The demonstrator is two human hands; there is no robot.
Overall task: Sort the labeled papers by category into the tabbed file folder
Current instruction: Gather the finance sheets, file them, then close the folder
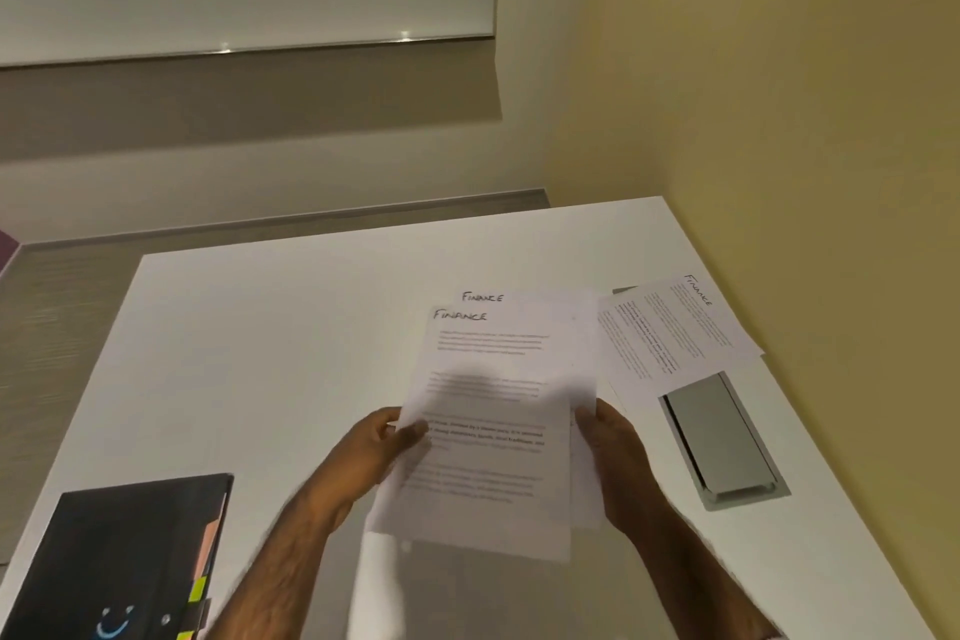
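Your left hand (384, 442) and right hand (613, 452) each pinch an edge of two white printed sheets headed FINANCE (493, 405) above the white table (285, 327). They sit askew, so one could slip free. One closed black tabbed folder (119, 551) lies well left, and at least one more FINANCE page (670, 327) lies right.

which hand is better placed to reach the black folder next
Left, probably. The left hand is nearer the black folder, which lies to its left; the right hand holds the opposite edge of the finance sheets.
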